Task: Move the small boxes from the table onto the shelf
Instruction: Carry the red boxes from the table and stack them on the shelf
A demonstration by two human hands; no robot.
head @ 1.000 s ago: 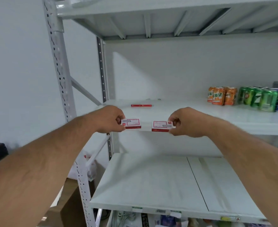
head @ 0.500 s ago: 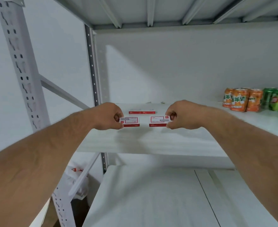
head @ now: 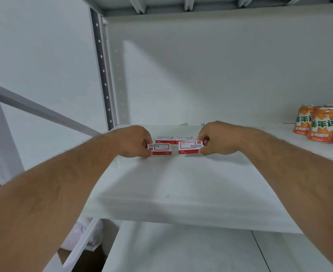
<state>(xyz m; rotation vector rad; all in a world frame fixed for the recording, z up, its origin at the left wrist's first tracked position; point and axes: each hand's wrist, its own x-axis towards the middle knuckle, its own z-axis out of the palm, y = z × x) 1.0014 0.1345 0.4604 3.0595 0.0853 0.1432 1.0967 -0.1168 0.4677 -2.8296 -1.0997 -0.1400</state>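
Over the front part of the white shelf (head: 181,183), both forearms reach in side by side, and each hand pinches one small red and white box by its outer end. The left hand (head: 137,141) holds the left box (head: 160,149) between thumb and curled fingers; the right hand (head: 216,138) grips the right box (head: 190,147) the same way. Holding by the ends keeps the inner ends free, probably so the two can be set down close together. Both seem at or just above the shelf surface; I cannot tell which. Just behind them lie two more boxes (head: 174,139), end to end, suggesting a second row is being started. Farther right stand orange cans (head: 318,123).
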